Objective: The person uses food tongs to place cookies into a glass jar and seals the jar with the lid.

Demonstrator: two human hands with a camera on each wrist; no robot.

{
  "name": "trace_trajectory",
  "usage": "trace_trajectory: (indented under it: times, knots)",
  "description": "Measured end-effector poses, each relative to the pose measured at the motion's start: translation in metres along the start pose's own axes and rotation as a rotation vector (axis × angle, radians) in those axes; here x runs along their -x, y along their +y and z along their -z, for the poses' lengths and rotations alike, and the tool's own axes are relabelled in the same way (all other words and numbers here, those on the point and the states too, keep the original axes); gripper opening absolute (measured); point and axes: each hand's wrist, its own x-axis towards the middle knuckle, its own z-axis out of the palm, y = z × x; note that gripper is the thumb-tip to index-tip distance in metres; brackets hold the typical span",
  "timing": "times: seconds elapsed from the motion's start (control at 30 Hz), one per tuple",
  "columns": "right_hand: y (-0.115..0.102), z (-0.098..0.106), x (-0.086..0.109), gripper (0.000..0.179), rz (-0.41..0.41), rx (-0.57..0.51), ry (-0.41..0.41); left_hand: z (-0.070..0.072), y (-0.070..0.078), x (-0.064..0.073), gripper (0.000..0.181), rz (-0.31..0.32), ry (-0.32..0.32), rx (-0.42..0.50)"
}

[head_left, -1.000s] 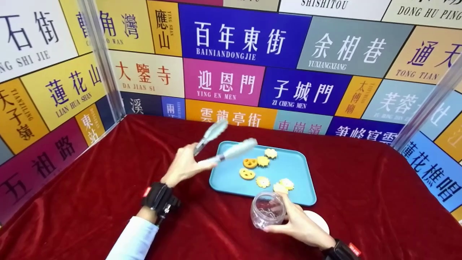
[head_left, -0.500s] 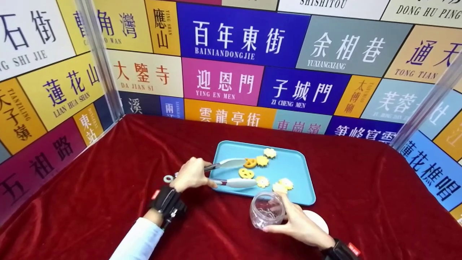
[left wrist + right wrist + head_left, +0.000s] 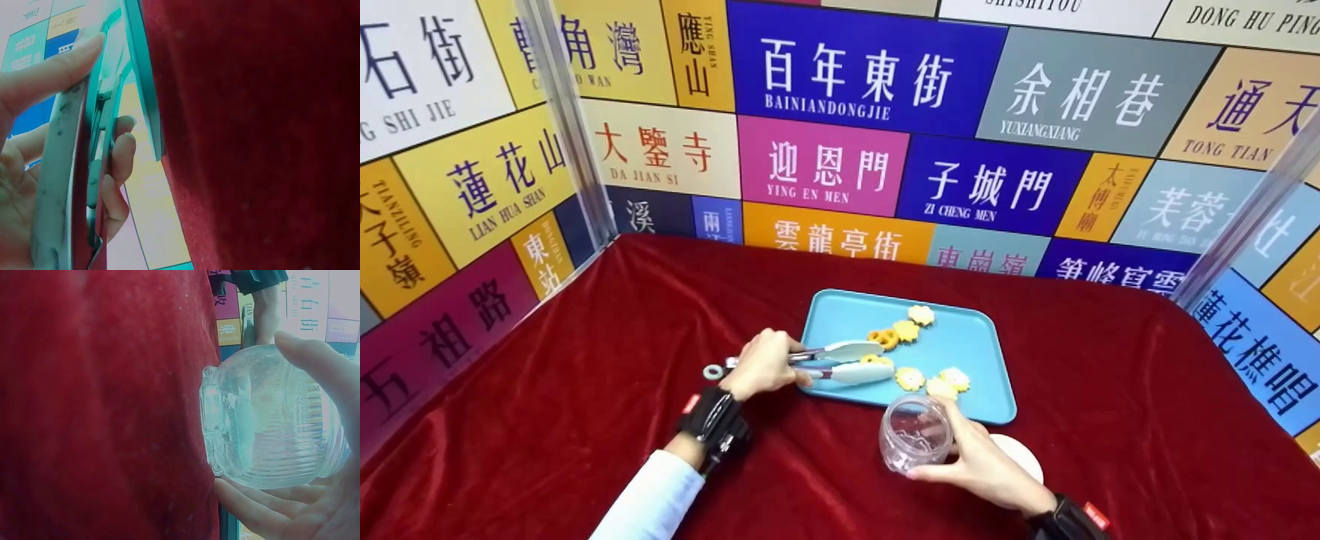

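My left hand (image 3: 765, 365) grips a pair of tongs (image 3: 851, 373) whose pale tips reach over the left side of a blue tray (image 3: 844, 306). Between the tips lies a pretzel-shaped cookie (image 3: 875, 360), partly covered by them. In the left wrist view, thumb and fingers wrap the tong arms (image 3: 59, 163) from both sides. Another pretzel-shaped cookie (image 3: 887, 339) sits just behind. My right hand (image 3: 986, 466) holds a clear, open-mouthed jar (image 3: 911, 450) in front of the tray. Seen from the right wrist, the jar (image 3: 270, 422) has a ribbed wall and its base meets the red cloth.
Several flower-shaped cookies (image 3: 910, 379) lie about the tray, some near the right fingertips. A white round lid (image 3: 1021, 456) lies on the red cloth (image 3: 780, 480) beside the right hand. Colourful sign panels (image 3: 821, 166) stand behind the table.
My left hand has lowered the tongs from above the tray's left edge to the cookies, and their tips have closed in around the front pretzel-shaped cookie. The right hand and jar stay put.
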Motion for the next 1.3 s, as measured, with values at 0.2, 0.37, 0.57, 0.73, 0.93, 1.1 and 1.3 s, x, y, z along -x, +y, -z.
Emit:
trace_trajectory:
  times: [0.2,0.37,0.57,0.73,0.93,1.1,1.3]
  knots:
    - [0.001,-0.001,0.0,0.083,-0.006,-0.008,-0.002,-0.002,-0.003,0.0,0.035,0.006,0.024,-0.01]
    - [0.001,-0.001,0.0,0.083,0.002,-0.039,-0.002,0.003,-0.005,0.001,0.036,-0.003,0.055,0.019]
    - [0.001,0.0,0.0,0.083,0.013,-0.045,-0.002,0.015,-0.005,0.004,0.04,-0.089,0.087,0.105]
    - [0.001,0.001,0.0,0.083,0.004,-0.035,-0.009,0.024,-0.004,0.006,0.044,-0.186,0.071,0.214]
    - [0.001,0.002,0.001,0.083,0.004,-0.022,-0.007,0.032,0.002,0.009,0.044,-0.275,0.011,0.353]
    - [0.001,0.002,0.001,0.084,-0.011,0.024,-0.003,0.035,0.008,0.011,0.042,-0.356,-0.053,0.397]
    - [0.001,0.002,0.002,0.088,-0.029,0.027,-0.005,0.035,0.015,0.013,0.044,-0.416,-0.128,0.379]
